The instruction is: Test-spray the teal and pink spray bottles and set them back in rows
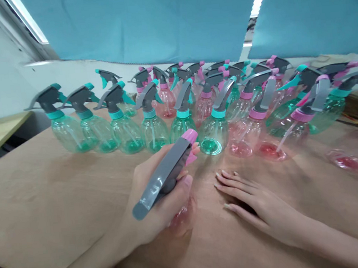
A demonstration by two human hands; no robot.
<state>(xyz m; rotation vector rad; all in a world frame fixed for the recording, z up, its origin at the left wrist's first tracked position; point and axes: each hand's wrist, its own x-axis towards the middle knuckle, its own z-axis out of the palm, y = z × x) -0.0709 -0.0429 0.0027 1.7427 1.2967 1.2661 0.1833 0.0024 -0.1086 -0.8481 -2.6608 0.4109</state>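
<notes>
Two hands nearest: left hand (162,214) gripping a pink-nozzled trigger spray bottle (168,173) just below its sprayer head, base contact with desk (76,196) unclear; right hand (259,204) open, empty, fingers extended. Just beyond, row of green-collared spray bottles (154,130); careless forward swing could likely topple one. Pink-collared spray bottles (166,101) behind, then blue curtain (154,21).

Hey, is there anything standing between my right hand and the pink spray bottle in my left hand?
Nothing visible does; just tabletop lies between the right hand and the pink spray bottle, though the left hand covers part of it.
</notes>
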